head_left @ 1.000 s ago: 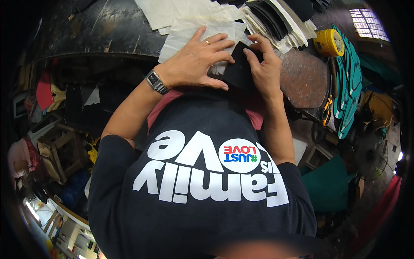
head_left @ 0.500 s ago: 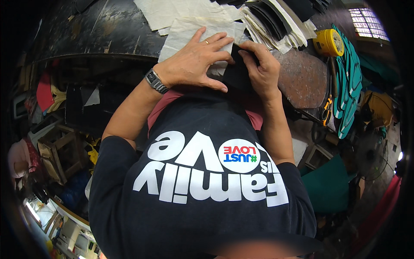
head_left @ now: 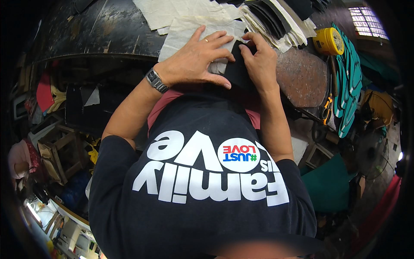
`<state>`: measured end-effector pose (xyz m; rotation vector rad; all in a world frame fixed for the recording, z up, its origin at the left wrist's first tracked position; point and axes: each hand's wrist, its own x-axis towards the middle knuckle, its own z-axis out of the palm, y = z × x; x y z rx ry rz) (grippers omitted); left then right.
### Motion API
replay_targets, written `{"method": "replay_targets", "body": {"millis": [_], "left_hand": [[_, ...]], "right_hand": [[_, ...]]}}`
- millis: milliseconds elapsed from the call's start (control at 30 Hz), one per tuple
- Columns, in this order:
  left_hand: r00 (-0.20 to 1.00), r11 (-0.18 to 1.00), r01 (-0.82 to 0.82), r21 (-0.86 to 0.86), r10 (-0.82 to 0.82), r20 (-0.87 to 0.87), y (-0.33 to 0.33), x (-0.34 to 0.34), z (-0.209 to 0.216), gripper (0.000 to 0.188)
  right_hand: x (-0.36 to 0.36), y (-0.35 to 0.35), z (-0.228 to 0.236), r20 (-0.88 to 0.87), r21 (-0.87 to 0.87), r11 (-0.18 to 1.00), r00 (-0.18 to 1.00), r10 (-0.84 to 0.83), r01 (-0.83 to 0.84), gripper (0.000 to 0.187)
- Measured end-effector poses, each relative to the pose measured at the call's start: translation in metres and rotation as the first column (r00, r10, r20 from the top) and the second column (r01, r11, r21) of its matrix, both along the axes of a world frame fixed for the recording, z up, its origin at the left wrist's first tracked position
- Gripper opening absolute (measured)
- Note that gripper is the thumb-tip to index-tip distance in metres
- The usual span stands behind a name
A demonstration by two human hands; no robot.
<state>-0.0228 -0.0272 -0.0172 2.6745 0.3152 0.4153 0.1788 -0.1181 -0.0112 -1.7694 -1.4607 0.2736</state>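
Note:
My left hand (head_left: pixel 196 58) lies with fingers spread on a thin off-white sheet (head_left: pixel 179 36), which looks like cloth or paper, at the table's near edge. Its thumb and fingertips reach the sheet's right side. There a black sheet of material (head_left: pixel 239 71) shows from under the white one and hangs toward my lap. My right hand (head_left: pixel 261 64) is curled, with thumb and forefinger pinched at the upper right edge of the black sheet, close to the white sheet's corner. The exact grip is partly hidden by the fingers.
Beyond my hands lie more off-white sheets (head_left: pixel 189 9) and a stack of black and white pieces (head_left: pixel 274 21). A yellow tub (head_left: pixel 328 42) stands at right, beside hanging green strips (head_left: pixel 347 86) and orange-handled scissors (head_left: pixel 327 110). A brown board (head_left: pixel 302 80) lies nearer.
My right hand has shifted slightly away from me along the edge. More of the black sheet shows between my hands. My left hand stays almost where it was.

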Motion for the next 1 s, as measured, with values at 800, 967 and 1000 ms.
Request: {"method": "replay_targets", "body": {"millis": [800, 967, 1000], "left_hand": [[0.997, 0.982, 0.043, 0.186, -0.031, -0.067, 0.029, 0.016, -0.015, 0.075], [0.995, 0.985, 0.057, 0.162, -0.042, -0.095, 0.03, 0.014, -0.012, 0.082], [0.995, 0.985, 0.059, 0.162, -0.044, -0.094, 0.031, 0.014, -0.012, 0.083]], "right_hand": [[0.002, -0.052, 0.007, 0.141, 0.043, 0.938, 0.931, 0.336, -0.345, 0.045], [0.003, -0.053, 0.009, 0.191, 0.005, 0.932, 0.915, 0.355, -0.363, 0.038], [0.004, -0.054, 0.009, 0.192, -0.016, 0.932, 0.913, 0.359, -0.363, 0.039]]}}
